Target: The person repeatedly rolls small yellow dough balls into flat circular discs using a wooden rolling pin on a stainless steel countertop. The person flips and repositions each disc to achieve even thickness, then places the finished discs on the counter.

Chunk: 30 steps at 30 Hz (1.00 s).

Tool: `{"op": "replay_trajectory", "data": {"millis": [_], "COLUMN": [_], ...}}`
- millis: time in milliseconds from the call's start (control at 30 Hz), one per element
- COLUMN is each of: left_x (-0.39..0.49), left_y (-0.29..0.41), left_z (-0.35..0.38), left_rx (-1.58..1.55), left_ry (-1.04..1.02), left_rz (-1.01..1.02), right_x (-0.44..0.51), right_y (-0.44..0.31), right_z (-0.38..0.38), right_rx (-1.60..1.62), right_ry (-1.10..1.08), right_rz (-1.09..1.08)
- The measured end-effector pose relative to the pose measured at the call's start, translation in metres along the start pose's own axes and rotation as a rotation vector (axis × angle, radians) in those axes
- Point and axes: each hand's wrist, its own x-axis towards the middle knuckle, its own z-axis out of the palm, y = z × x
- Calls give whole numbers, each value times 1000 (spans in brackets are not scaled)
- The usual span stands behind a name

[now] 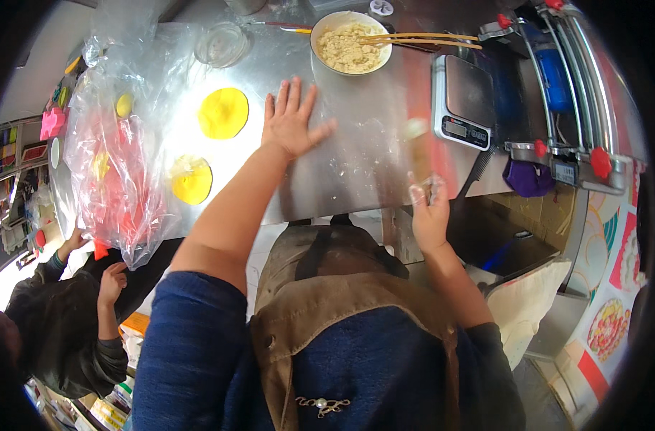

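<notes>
My left hand [290, 119] lies palm down with fingers spread on the flour-specked stainless steel table [354, 161]. To its left is a round yellow dough disc [223, 113]. Nearer me, a second yellow dough disc [194, 186] bears a pale crumbly lump [188, 165]. At the table's front edge, my right hand [431, 207] grips a motion-blurred tan tool [421, 153] with a pale end; its exact kind cannot be told. Whitish residue coats the fingertips. Beyond my left hand stands a white bowl [327, 60] of crumbly pale-yellow filling [349, 46], with wooden chopsticks [440, 40] across its rim.
A digital kitchen scale [462, 102] and black comb [478, 169] lie right, before a metal roller machine [575, 86] with a purple item [528, 176] below. Clear plastic bags [117, 156] and a glass dish [220, 46] are left. Another person's hand [112, 283] is beside the bags.
</notes>
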Motion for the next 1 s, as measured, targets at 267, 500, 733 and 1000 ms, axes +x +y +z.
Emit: {"op": "replay_trajectory", "data": {"millis": [267, 500, 733, 1000], "left_x": [-6, -5, -13, -8], "left_y": [-4, 0, -8, 7], "left_z": [12, 13, 10, 15], "left_rx": [98, 78, 102, 160], "left_ry": [126, 105, 43, 189], "left_rz": [205, 157, 147, -7], "right_x": [-17, -22, -18, -29], "right_y": [-5, -2, -3, -7], "right_z": [-12, -2, -4, -5], "right_rx": [-87, -43, -126, -150], "right_ry": [97, 66, 74, 51], "right_rz": [96, 143, 73, 74]}}
